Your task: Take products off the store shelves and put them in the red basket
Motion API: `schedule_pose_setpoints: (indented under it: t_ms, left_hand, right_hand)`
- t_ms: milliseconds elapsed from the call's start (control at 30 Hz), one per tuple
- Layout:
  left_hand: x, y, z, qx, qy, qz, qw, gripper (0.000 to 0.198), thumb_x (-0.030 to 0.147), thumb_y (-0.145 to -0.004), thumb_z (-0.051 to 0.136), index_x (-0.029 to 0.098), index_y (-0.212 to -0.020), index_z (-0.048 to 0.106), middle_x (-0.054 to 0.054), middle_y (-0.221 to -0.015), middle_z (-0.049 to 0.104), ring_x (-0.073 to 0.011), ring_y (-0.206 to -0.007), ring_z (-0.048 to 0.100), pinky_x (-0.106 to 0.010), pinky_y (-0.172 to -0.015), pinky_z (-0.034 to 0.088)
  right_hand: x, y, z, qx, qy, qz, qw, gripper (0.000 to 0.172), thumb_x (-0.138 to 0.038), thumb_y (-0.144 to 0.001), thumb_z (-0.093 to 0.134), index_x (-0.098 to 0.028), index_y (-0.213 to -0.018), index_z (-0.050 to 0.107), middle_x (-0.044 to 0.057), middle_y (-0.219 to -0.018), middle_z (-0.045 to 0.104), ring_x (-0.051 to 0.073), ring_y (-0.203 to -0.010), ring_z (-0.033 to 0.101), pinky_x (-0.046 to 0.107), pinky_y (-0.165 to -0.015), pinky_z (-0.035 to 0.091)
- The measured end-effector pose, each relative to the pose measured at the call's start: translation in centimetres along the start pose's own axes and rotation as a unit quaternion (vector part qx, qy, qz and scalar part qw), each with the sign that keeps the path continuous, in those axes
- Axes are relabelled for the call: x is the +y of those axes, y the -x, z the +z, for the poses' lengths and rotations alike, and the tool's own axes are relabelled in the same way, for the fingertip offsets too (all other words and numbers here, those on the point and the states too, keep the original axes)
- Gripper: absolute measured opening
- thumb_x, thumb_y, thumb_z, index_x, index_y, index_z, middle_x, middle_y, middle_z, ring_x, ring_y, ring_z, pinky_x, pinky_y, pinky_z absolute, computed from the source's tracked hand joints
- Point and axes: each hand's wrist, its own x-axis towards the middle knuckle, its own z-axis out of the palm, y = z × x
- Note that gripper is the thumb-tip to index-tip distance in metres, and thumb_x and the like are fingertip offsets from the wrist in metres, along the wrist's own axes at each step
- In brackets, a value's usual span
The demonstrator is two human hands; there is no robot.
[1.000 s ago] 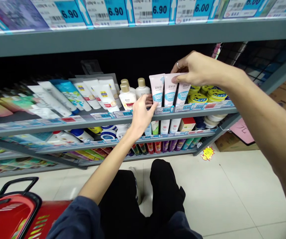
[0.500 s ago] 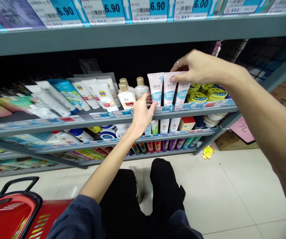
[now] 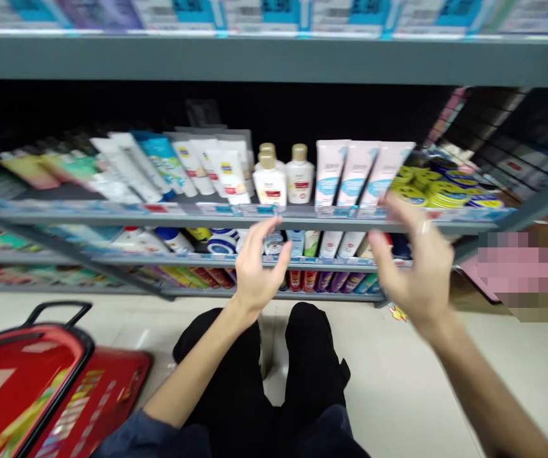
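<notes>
Three tubes (image 3: 356, 178) stand in a row on one shelf (image 3: 159, 220); three bottles (image 3: 299, 181) show just left. The left hand (image 3: 257, 270) is below the bottles, the right hand (image 3: 419, 270) by the rightmost tube, contact unclear; both have fingers loosely parted. One basket (image 3: 83, 346) stands at left.

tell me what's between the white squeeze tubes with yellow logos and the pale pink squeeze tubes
White plastic bottles with gold caps stand between the white tubes and pink tubes, in the head view.
</notes>
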Motion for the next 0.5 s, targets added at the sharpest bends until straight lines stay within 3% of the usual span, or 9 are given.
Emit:
schedule_pose_setpoints:
  t_ms: [67, 100, 167, 267, 333, 367, 433, 500]
  left_hand:
    - [-0.7, 5.0, -4.4, 0.002, -0.072, -0.019, 0.997, 0.035, 0.027, -0.101, 0.061, 0.028, -0.136, 0.06, -0.01, -0.13, 0.075, -0.0259, -0.125, 0.071, -0.048, -0.112, 0.059]
    - [-1.2, 7.6, -7.0, 0.002, -0.115, -0.05, 0.992, 0.033, 0.026, -0.101, 0.06, 0.028, -0.133, 0.062, -0.01, -0.128, 0.076, -0.0259, -0.123, 0.071, -0.048, -0.111, 0.059]
    - [-3.0, 12.7, -12.7, 0.012, -0.191, -0.153, 0.97, 0.029, 0.029, -0.102, 0.058, 0.026, -0.13, 0.064, -0.01, -0.128, 0.076, -0.0254, -0.121, 0.072, -0.048, -0.109, 0.059]
    - [-6.6, 19.2, -23.7, 0.057, -0.305, -0.347, 0.885, 0.029, 0.033, -0.103, 0.052, 0.021, -0.126, 0.065, -0.013, -0.131, 0.074, -0.0243, -0.123, 0.071, -0.045, -0.111, 0.056]
    - [-8.8, 22.4, -31.7, 0.073, -0.406, -0.479, 0.774, 0.033, 0.03, -0.103, 0.045, 0.016, -0.127, 0.063, -0.015, -0.134, 0.072, -0.0236, -0.126, 0.067, -0.043, -0.114, 0.052]
    - [-9.7, 23.7, -35.3, 0.083, -0.432, -0.519, 0.733, 0.034, 0.028, -0.102, 0.044, 0.012, -0.126, 0.063, -0.019, -0.135, 0.07, -0.0262, -0.127, 0.066, -0.045, -0.114, 0.051]
    - [-11.2, 25.6, -41.2, 0.084, -0.451, -0.579, 0.674, 0.033, 0.025, -0.101, 0.047, 0.005, -0.12, 0.065, -0.025, -0.131, 0.07, -0.0307, -0.125, 0.065, -0.048, -0.113, 0.049]
    - [-12.1, 27.3, -45.1, 0.066, -0.444, -0.625, 0.638, 0.029, 0.025, -0.101, 0.055, 0.002, -0.113, 0.068, -0.024, -0.121, 0.072, -0.0317, -0.117, 0.067, -0.05, -0.107, 0.052]
  right_hand:
    - [0.6, 7.6, 5.3, -0.128, -0.109, 0.058, 0.984, 0.048, -0.043, -0.102, 0.047, -0.055, -0.149, 0.052, -0.001, -0.143, 0.069, 0.032, -0.141, 0.061, 0.058, -0.12, 0.052]
    - [1.2, 11.5, 8.3, -0.193, -0.141, 0.086, 0.967, 0.047, -0.044, -0.102, 0.044, -0.054, -0.147, 0.055, -0.001, -0.143, 0.07, 0.032, -0.141, 0.062, 0.057, -0.121, 0.052]
    - [2.5, 19.1, 14.5, -0.308, -0.149, 0.112, 0.933, 0.052, -0.051, -0.1, 0.046, -0.038, -0.149, 0.058, 0.008, -0.156, 0.06, 0.038, -0.15, 0.052, 0.062, -0.125, 0.045]
    - [4.1, 28.5, 21.7, -0.389, -0.116, 0.13, 0.904, 0.068, -0.063, -0.096, 0.044, -0.025, -0.151, 0.056, 0.017, -0.167, 0.044, 0.048, -0.158, 0.032, 0.074, -0.126, 0.033]
    - [5.1, 32.2, 24.3, -0.4, -0.103, 0.115, 0.904, 0.073, -0.064, -0.1, 0.036, -0.022, -0.158, 0.049, 0.019, -0.174, 0.031, 0.046, -0.163, 0.02, 0.073, -0.128, 0.027]
    - [5.5, 33.3, 25.1, -0.405, -0.102, 0.102, 0.903, 0.075, -0.063, -0.101, 0.031, -0.017, -0.159, 0.047, 0.021, -0.175, 0.028, 0.045, -0.164, 0.018, 0.072, -0.129, 0.026]
    - [6.1, 34.1, 26.1, -0.418, -0.103, 0.076, 0.899, 0.081, -0.064, -0.103, 0.025, -0.008, -0.159, 0.047, 0.024, -0.174, 0.027, 0.045, -0.164, 0.02, 0.068, -0.129, 0.026]
    - [6.2, 33.9, 27.1, -0.431, -0.096, 0.055, 0.896, 0.086, -0.065, -0.103, 0.022, -0.003, -0.157, 0.048, 0.026, -0.173, 0.028, 0.044, -0.163, 0.024, 0.065, -0.129, 0.027]
